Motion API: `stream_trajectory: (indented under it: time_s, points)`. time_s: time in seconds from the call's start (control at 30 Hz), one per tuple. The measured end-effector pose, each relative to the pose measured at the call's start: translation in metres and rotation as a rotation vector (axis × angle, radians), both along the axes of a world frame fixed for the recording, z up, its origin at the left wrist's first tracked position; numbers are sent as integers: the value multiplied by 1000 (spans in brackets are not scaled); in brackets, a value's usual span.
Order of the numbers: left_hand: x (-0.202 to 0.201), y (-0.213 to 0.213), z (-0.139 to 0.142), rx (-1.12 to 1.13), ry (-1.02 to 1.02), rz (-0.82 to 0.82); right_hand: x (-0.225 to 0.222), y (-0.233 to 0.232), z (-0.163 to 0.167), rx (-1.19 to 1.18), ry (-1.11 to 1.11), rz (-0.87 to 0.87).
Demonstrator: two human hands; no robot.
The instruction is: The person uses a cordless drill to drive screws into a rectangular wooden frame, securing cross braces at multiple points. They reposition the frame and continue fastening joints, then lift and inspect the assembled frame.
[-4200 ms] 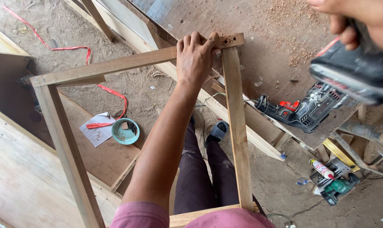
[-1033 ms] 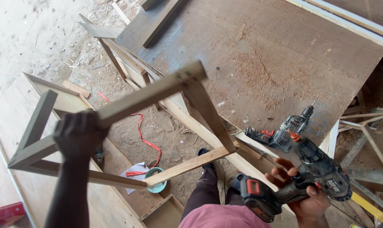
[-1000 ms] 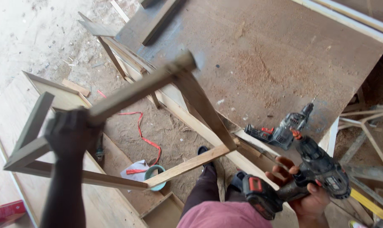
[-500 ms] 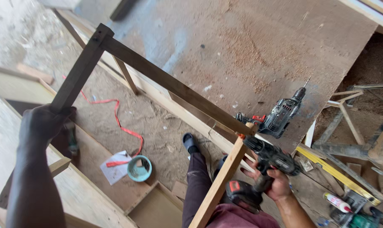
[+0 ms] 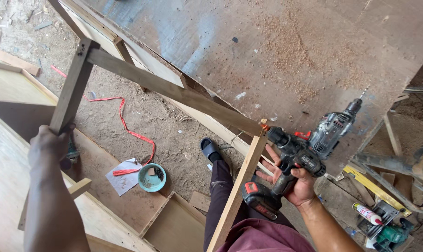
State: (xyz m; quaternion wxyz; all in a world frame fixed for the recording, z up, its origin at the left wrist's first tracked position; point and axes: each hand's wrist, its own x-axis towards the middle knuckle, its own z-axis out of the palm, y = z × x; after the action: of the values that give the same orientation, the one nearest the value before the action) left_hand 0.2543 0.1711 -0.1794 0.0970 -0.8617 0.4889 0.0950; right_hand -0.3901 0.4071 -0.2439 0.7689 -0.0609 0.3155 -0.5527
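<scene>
Wooden frame (image 5: 174,91) of thin slats, likely light, stiff but racking at joints, hangs over the sawdusted table (image 5: 276,46); left hand (image 5: 50,144) grips its nine-o'clock slat, right hand (image 5: 297,184) fingers wrap a black drill (image 5: 286,163) at four o'clock.

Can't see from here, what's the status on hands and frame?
Left hand grips the wooden frame. Right hand holds the cordless drill, nose at the frame's corner joint. Nothing between them.

Sawdust-strewn plywood workbench (image 5: 286,51) bears a grey drill (image 5: 333,127); dirt floor (image 5: 169,121) holds red strap (image 5: 127,121), teal bowl (image 5: 151,177).
</scene>
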Motion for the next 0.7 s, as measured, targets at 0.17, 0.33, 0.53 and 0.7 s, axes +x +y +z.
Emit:
stream_trajectory:
  time_s: [0.17,0.33,0.53,0.7]
  points:
    - [5,-33,-37,-19,-37,-17,22,-37,-5,77,-115,-91]
    - [-3,-88,-60,-35,-46,-115,23,-50,-15,132,-40,-81]
    - [-8,-124,-81,45,-71,-170,-28,-55,23,260,406,-12]
    - [-3,-122,-94,21,-45,-208,-69,-83,74,246,1117,456]
